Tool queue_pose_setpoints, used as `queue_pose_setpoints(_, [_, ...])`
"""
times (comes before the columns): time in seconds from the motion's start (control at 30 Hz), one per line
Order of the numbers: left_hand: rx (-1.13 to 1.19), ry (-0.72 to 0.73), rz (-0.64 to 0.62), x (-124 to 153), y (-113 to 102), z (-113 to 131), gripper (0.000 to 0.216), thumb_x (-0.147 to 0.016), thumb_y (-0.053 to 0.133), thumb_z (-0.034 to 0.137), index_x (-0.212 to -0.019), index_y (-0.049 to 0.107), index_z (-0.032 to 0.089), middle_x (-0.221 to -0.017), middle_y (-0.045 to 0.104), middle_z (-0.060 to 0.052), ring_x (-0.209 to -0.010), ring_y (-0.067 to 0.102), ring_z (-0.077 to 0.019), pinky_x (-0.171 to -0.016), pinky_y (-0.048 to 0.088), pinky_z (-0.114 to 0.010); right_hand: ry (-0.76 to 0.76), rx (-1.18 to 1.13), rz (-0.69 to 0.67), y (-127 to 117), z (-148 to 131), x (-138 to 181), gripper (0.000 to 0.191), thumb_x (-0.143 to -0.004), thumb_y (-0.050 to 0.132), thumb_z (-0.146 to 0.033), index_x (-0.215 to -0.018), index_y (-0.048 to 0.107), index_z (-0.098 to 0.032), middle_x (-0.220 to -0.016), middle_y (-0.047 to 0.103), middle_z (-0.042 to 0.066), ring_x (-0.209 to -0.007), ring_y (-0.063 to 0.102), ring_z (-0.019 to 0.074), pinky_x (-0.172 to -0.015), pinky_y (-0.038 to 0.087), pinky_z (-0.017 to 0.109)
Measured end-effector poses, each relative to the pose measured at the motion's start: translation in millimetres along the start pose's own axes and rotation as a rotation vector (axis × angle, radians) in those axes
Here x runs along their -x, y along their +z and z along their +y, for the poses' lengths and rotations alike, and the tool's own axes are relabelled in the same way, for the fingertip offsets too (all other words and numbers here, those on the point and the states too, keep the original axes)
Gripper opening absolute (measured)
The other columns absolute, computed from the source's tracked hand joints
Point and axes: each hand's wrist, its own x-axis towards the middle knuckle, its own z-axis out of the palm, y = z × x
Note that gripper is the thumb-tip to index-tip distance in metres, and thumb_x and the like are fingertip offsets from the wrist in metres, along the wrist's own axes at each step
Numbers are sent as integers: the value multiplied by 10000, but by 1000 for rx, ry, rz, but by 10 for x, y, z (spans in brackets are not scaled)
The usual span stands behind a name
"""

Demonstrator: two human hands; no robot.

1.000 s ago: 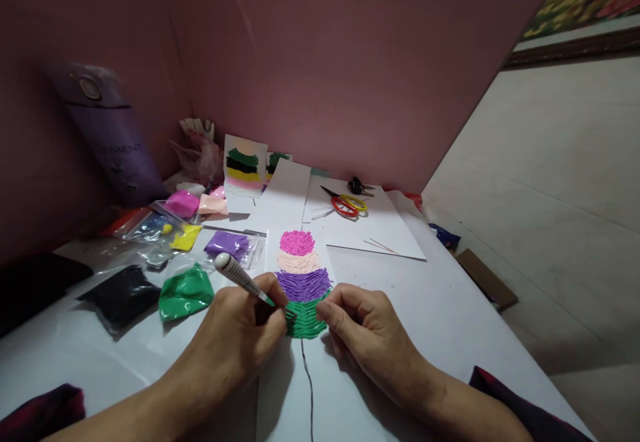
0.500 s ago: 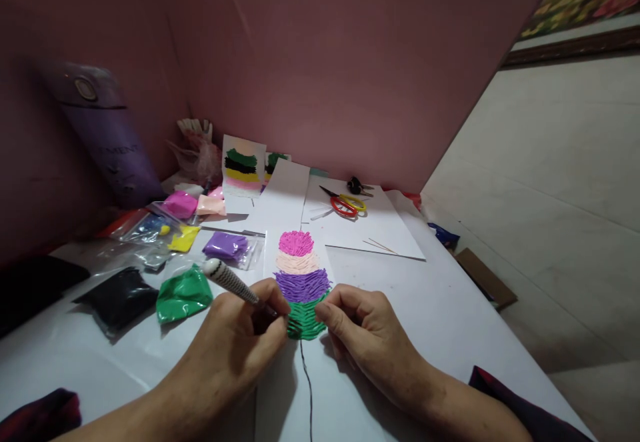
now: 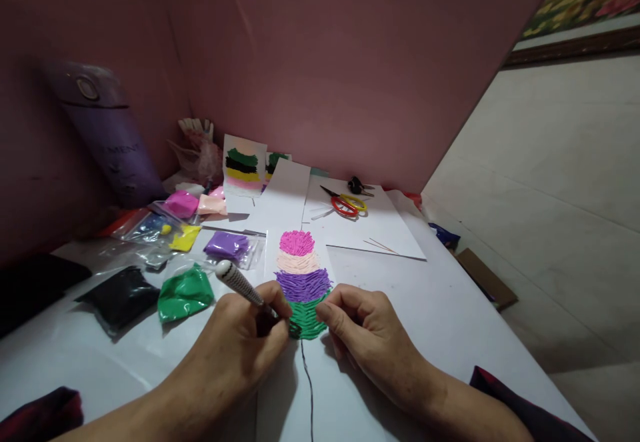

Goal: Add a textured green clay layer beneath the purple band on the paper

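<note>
My left hand is closed around a pen-like tool with a white, black-patterned handle. The tool slants down toward the lower left part of the green clay band; its tip is hard to make out. My right hand is closed in a pinch at the right edge of that band, and whatever its fingertips hold is hidden. Above the green lie ridged purple, pale peach and pink clay bands on a white card. From the green edge a thin dark line runs toward me.
Left of the card lie black, green, purple and yellow clay packets. Red-and-yellow scissors rest on a white board behind. A painted card leans near the wall; a purple bottle stands far left.
The tool's handle end has swung slightly right and stands a little steeper in my left hand. My right hand has stayed almost still.
</note>
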Motion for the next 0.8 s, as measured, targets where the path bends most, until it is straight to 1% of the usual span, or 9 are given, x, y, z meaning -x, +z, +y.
queue_pose_setpoints(0.13, [8,-51,-10,2,-3,0,117,-843,480,272,-758,533,212,-587,480,48,-550,404,-128,-487,311,-250,9,-11,-2,2,8,-7,313,-884,564,-374,-643,538,-176,-431,469,-50,-378,414,70,-375,314,193])
queue_pose_setpoints(0.33, [26,-71,14,6,-15,-23,91,-820,480,237,-742,518,215,-557,438,62,-517,357,-115,-465,270,-244,12,-16,-6,6,-10,0,309,-884,566,-366,-644,540,-174,-430,461,-53,-382,413,70,-384,323,193])
queue_pose_setpoints(0.53, [28,-104,33,14,-59,17,103,-800,506,261,-710,510,211,-548,441,60,-521,369,-114,-465,266,-238,8,-12,-5,7,-11,7,303,-887,565,-363,-651,548,-173,-434,463,-51,-385,408,70,-375,305,192])
queue_pose_setpoints(0.67, [-9,-144,56,12,-93,81,91,-765,523,236,-680,512,203,-503,395,78,-501,321,-102,-450,238,-229,6,-28,-7,8,2,1,301,-886,566,-360,-652,544,-173,-421,452,-58,-377,403,69,-376,317,189])
queue_pose_setpoints(0.8, [-49,-164,85,5,-122,85,99,-751,532,230,-657,513,205,-476,396,86,-477,331,-95,-441,237,-222,18,-45,-11,12,1,2,295,-884,568,-359,-658,544,-170,-429,458,-57,-380,408,68,-381,329,188])
